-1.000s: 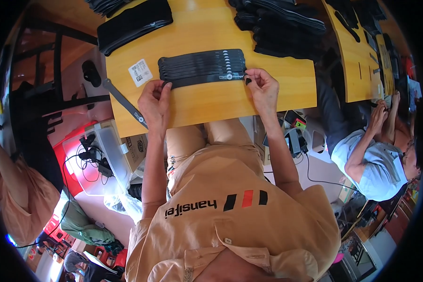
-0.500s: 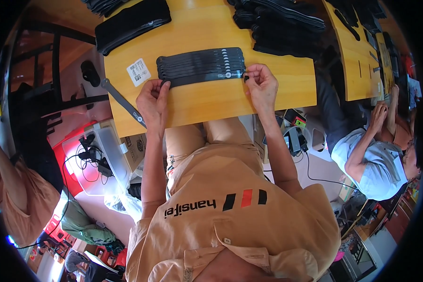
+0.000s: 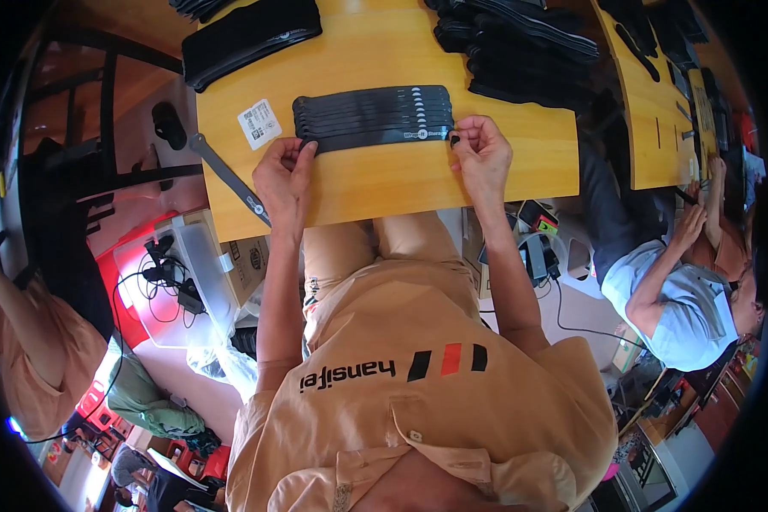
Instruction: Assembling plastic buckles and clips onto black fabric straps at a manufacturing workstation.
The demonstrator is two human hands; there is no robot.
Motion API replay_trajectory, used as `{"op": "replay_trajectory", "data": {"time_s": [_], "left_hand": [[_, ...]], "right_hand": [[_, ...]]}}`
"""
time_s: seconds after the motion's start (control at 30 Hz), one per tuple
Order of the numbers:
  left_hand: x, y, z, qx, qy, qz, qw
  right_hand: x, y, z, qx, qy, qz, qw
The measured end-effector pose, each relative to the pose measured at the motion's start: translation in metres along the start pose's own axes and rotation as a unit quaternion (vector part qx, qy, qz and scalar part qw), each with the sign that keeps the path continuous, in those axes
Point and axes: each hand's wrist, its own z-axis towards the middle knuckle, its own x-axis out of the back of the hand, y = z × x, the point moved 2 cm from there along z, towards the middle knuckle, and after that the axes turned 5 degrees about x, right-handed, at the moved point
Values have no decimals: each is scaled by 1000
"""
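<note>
A row of black straps (image 3: 371,111) lies on the yellow table, overlapping like steps, with pale print near their right ends. My left hand (image 3: 286,175) is closed in a pinch at the left end of the nearest strap. At that strap's other end, my right hand (image 3: 485,158) is pinched shut too, thumb against fingers. A dark tip shows between its fingers. One loose black strap (image 3: 222,171) lies slanted at the table's left edge, its near end beside my left wrist. Above it sits a white printed label (image 3: 259,124).
A thick black bundle of straps (image 3: 252,38) rests at the table's far left, and heaped black straps (image 3: 529,51) at the far right. Left of my legs is a clear plastic bin (image 3: 183,290) holding cables. A co-worker in a light blue shirt (image 3: 683,299) sits to the right.
The whole view has shifted slightly, so the table and straps appear a little farther right. Both hands keep their places at the ends of the nearest strap.
</note>
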Motion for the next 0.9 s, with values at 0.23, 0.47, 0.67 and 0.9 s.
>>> {"op": "replay_trajectory", "data": {"time_s": [0.23,0.47,0.67,0.9], "left_hand": [[0,-1,1,1,3,15,1000],[0,1,2,-4,9,31,999],[-1,1,3,3,7,44,999],[-1,-2,4,15,5,33,999]], "right_hand": [[0,1,0,-1,0,-1,1000],[0,0,0,4,1,14,1000],[0,3,1,19,15,-11,1000],[1,2,1,16,-16,-58,998]]}}
